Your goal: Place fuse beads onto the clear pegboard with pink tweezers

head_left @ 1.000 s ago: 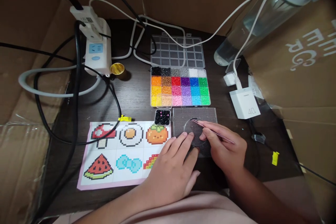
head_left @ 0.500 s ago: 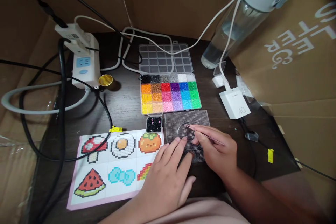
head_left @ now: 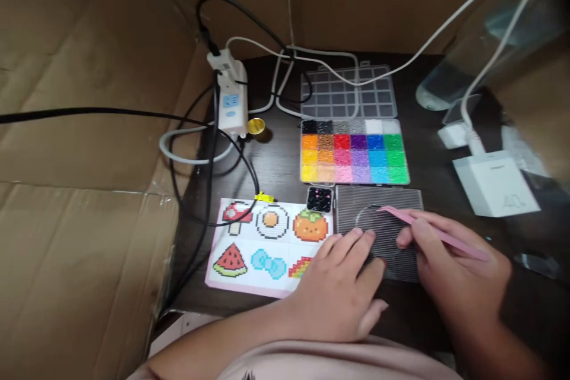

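My right hand (head_left: 454, 261) is closed on pink tweezers (head_left: 439, 230). Their tip is over the upper part of a clear pegboard (head_left: 401, 205), near a short dark row and a faint circle outline. Fingers outstretched, my left hand (head_left: 342, 279) rests across the lower left of the pegboard and the pattern sheet (head_left: 249, 288). A small open box of black beads (head_left: 319, 200) with some pink ones stands against the pegboard's upper left corner. Behind it lies an open bead case (head_left: 355, 151) sorted by colour. Whether the tweezers pinch a bead is too small to tell.
Left of the case are a power strip (head_left: 234, 104), looped black cables (head_left: 212, 154) and a small gold cup (head_left: 256, 127). To the right stand a white charger (head_left: 496, 184) and a water bottle (head_left: 439, 86). Cardboard walls (head_left: 80, 237) enclose the table.
The camera view has turned left, so everything appears shifted to the right. The tweezers now show more broadside. Both hands stay at the pegboard.
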Tool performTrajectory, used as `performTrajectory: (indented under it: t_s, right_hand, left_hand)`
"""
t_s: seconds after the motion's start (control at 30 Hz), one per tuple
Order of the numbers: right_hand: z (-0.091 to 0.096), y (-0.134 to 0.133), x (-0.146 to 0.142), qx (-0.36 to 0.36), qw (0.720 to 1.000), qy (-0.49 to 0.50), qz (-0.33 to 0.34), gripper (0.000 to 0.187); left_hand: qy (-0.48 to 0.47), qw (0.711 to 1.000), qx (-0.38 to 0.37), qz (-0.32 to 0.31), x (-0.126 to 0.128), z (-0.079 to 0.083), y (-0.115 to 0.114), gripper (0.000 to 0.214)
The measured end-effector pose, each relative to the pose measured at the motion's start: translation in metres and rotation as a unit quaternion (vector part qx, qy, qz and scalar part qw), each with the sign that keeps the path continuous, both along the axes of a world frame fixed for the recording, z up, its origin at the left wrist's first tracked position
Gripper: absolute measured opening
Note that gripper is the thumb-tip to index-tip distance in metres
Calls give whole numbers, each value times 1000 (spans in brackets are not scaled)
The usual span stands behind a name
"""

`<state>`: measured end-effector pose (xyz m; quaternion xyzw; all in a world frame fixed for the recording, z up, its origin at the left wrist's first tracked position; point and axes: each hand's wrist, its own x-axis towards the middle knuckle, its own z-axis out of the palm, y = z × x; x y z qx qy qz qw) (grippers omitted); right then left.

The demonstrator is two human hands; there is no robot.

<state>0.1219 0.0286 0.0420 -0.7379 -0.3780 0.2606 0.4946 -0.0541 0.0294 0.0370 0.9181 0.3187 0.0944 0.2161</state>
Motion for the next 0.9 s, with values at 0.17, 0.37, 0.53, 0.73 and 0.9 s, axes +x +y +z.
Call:
performTrajectory:
  t_s: [0.17,0.37,0.53,0.73,0.9]
  right_hand:
    - [-2,-1,-1,4,1000,17,-21,22]
    - [-6,0,1,10,998,62,-19,21]
    - [-7,-1,1,10,998,58,-14,22]
    - [-7,-1,1,14,999,43,-7,22]
    - [-9,-3,1,29,999,41,6,21]
  left_hand:
    - [6,1000,-7,-1,0,2,0,44]
    - [1,1000,-5,-1,0,2,0,44]
    - [2,1000,-6,1,-1,2,0,45]
    - [1,1000,-5,-4,-1,2,1,44]
    - [3,1000,-3,3,-1,3,-1,46]
